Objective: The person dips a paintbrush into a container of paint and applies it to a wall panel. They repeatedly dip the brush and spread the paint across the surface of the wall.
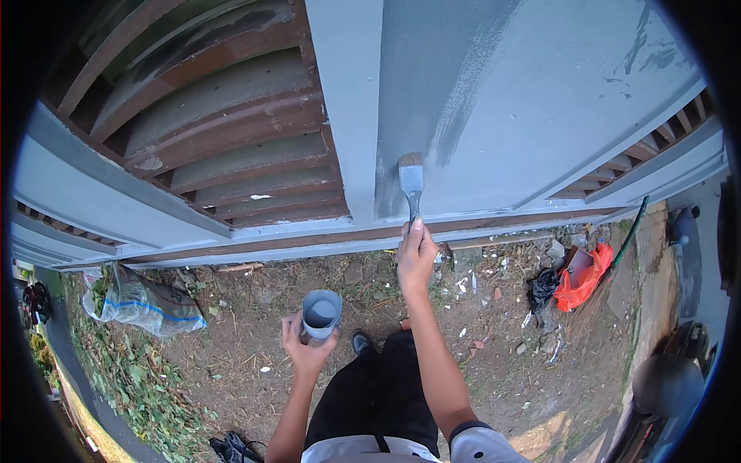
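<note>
My right hand (417,262) is closed around the handle of a paintbrush (412,179), its bristles pointing up against the wall panel (532,116). A darker grey band of paint (421,85) runs up the panel above the brush, with a streaky right edge over the lighter blue-grey surface. Lower and to the left, my left hand (307,346) grips a grey cup (322,310) by its sides. Grey paint shows inside the cup, which is held upright in front of my body.
Brown louvred slats (231,116) fill the wall's left part. A stuffed white sack (150,301) leans at the wall's left foot. On the right lie an orange plastic bag (584,278), a black bag (543,289) and a broom with a green handle (633,235). Debris litters the ground.
</note>
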{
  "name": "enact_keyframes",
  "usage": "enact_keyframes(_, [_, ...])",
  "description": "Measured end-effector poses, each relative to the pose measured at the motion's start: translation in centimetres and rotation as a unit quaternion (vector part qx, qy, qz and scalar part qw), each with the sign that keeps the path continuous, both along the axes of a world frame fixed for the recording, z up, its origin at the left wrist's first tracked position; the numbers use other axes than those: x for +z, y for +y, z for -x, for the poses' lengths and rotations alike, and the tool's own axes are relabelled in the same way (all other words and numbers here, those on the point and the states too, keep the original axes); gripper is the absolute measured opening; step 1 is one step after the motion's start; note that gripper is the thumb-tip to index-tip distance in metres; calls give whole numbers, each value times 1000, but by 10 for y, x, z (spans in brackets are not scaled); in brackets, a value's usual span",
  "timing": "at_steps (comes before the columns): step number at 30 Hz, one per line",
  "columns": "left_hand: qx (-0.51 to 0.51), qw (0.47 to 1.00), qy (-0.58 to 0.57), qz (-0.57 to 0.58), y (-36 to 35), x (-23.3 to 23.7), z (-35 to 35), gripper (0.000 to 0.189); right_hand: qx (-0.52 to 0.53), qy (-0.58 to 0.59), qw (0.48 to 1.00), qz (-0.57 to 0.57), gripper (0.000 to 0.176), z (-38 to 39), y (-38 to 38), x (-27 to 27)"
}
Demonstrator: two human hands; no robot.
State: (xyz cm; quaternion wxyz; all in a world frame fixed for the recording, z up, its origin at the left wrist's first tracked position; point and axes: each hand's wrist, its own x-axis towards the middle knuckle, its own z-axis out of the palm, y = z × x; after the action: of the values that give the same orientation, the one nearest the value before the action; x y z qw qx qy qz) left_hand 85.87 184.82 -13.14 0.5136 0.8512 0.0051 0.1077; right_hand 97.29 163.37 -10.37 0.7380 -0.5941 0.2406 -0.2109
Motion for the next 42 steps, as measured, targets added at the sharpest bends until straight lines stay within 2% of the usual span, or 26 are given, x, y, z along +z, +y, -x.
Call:
enact_keyframes(3, [3,1000,-2,6,3,-1,-1,66,7,60,997,38,44,13,4,-77])
enact_keyframes(5, [2,1000,-1,9,4,-2,3,67,17,169,975,143,50,22,4,-119])
enact_keyframes(6, [4,1000,1,24,5,-3,4,67,18,170,975,143,50,26,1,-140])
enact_keyframes(8, [6,999,-2,36,7,-2,3,67,52,280,922,262,53,28,-4,-168])
enact_keyframes(10, [-5,999,-31,-40,11,0,3,65,54,290,919,262,52,19,0,-134])
enact_keyframes(12, [1,999,-18,-40,12,1,4,65,58,304,913,264,52,9,1,-91])
enact_keyframes(14, [5,999,-2,-36,12,0,7,64,48,239,943,225,53,1,2,-53])
enact_keyframes(18, [9,999,-3,-52,11,-4,6,64,56,181,959,210,50,20,7,30])
enact_keyframes(20, [12,999,3,-47,10,-6,8,64,39,83,982,163,45,31,8,65])
enact_keyframes(21, [16,999,9,-27,8,-6,7,64,41,85,982,162,45,31,9,72])
enact_keyframes(23, [18,1000,12,-8,5,-5,4,64,28,-31,982,185,40,22,8,82])
enact_keyframes(25, [19,1000,7,1,2,-1,3,64,30,-22,985,171,41,8,2,62])
enact_keyframes(30, [21,1000,9,-1,5,-2,0,65,27,25,984,175,43,5,-1,-28])
enact_keyframes(32, [24,1000,12,5,5,-3,2,65,27,105,980,167,47,14,2,-63])
enact_keyframes(33, [24,1000,13,11,4,-3,2,65,27,106,980,167,47,18,0,-81])
enact_keyframes(35, [24,999,14,16,3,-3,1,66,76,216,955,191,52,28,-5,-115])
enact_keyframes(36, [27,999,11,17,2,-3,2,66,75,230,949,202,54,35,-8,-129])
enact_keyframes(38, [29,999,7,14,0,0,-1,65,65,255,939,220,53,50,-13,-147])
enact_keyframes(40, [17,999,5,-49,-1,5,-4,64,70,280,928,234,53,62,-15,-147])
enact_keyframes(42, [19,998,5,-58,-5,11,-8,63,111,281,943,140,47,83,-24,-126])
